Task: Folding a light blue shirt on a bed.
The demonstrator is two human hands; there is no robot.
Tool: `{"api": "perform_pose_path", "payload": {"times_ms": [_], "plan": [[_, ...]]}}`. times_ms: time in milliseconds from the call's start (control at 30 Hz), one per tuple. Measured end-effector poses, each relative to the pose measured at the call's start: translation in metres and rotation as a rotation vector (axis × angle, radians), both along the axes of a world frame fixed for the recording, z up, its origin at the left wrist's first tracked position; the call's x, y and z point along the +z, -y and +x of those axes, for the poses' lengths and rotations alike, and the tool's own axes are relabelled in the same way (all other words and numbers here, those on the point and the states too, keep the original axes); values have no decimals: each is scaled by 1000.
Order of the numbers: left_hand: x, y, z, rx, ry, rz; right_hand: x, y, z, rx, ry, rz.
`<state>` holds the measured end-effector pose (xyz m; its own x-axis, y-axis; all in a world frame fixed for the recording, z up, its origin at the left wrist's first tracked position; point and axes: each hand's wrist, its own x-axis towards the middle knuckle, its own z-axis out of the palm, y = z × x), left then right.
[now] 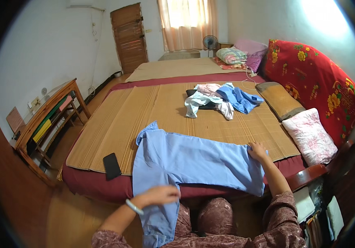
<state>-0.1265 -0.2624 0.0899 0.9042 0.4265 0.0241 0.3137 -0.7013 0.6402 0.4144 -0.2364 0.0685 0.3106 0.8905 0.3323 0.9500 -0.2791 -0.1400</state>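
Note:
A light blue long-sleeved shirt (202, 158) lies sideways along the near edge of the bed. Its collar (148, 128) is at the left, and a sleeve (158, 220) hangs over the edge towards my lap. With fingers bent over the cloth, my right hand (257, 151) grips the shirt's right end at its far corner. My left hand (165, 194), a pale bangle on its wrist, is over the upper part of the hanging sleeve. Its fingers are blurred, so whether they touch or pinch the cloth is unclear.
A black smartphone (111, 166) lies left of the shirt on the bamboo mat (109, 124). Beyond are crumpled clothes (211, 97). Pillows (310, 136) line the right side near a red floral cloth (313, 80). A wooden desk (50, 124) stands left. Stacked items (316, 214) sit low at right.

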Motion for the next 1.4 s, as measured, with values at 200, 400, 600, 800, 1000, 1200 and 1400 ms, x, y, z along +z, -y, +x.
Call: {"api": "perform_pose_path", "payload": {"times_ms": [200, 400, 600, 800, 1000, 1200, 1400], "plan": [[0, -181, 28, 375, 166, 528, 21, -13, -2, 44, -67, -262], [21, -264, 52, 504, -404, 527, 19, -19, 42, 254, -243, -257], [36, -291, 48, 447, -772, 418, 40, -28, 47, 247, -341, -63], [61, -314, 45, 548, -970, 589, 70, -56, 62, 147, -334, -46], [68, -320, 39, 710, -894, 567, 67, -92, 70, 112, -330, 32], [14, -321, 26, 872, -839, 583, 18, -117, 74, -106, -207, 76], [7, -268, 59, 825, -619, 910, 15, -127, 13, -25, 162, 455]]}}
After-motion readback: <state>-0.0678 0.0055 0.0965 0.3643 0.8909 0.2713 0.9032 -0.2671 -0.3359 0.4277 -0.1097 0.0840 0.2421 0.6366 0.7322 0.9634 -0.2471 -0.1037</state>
